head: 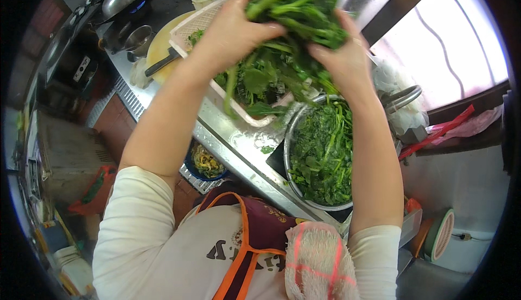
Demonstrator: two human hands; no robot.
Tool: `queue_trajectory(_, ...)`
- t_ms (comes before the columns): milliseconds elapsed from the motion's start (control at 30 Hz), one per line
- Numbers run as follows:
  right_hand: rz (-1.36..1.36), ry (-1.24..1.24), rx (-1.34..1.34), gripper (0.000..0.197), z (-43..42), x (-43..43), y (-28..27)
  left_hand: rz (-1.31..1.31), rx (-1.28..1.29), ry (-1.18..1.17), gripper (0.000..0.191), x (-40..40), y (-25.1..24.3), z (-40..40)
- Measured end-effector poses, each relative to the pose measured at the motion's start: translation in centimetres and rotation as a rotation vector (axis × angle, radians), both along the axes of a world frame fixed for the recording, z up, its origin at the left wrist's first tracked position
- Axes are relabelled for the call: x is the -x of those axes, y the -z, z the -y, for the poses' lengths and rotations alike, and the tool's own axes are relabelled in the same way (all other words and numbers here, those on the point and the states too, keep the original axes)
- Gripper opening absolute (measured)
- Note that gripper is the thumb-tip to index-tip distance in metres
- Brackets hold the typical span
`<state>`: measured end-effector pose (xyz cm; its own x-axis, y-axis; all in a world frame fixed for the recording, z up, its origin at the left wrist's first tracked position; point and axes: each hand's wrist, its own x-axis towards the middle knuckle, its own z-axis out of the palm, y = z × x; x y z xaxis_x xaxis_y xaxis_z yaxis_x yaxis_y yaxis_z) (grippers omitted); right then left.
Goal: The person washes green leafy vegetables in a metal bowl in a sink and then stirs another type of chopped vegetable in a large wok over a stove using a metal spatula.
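Between my left hand and my right hand is a big bunch of wet leafy greens, gripped from both sides and raised. Beneath it stands a white plastic basket with more greens inside; some stems hang over its near edge. To the right, below my right forearm, a round metal basin is full of greens in water. My forearm hides the basin's right side.
A knife lies on a round yellowish board left of the basket. Farther left, a lidded wok sits over a lit blue gas flame. A curved metal faucet rises at right. A blue bucket of scraps stands below the counter.
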<state>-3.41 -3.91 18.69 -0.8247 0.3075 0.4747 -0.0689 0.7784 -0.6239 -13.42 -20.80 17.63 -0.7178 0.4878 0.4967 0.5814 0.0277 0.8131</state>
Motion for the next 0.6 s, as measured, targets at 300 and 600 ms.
queue_trajectory(300,0.518,-0.155,0.003,0.069,-3.8,-2.9,9.8,0.364,0.628,-0.093,0.067,3.1,6.3,8.1)
queue_trajectory(600,0.752,0.346,0.122,0.097,-10.9,-18.8,22.1,0.224,0.819,-0.541,0.042,2.2,19.2,12.2)
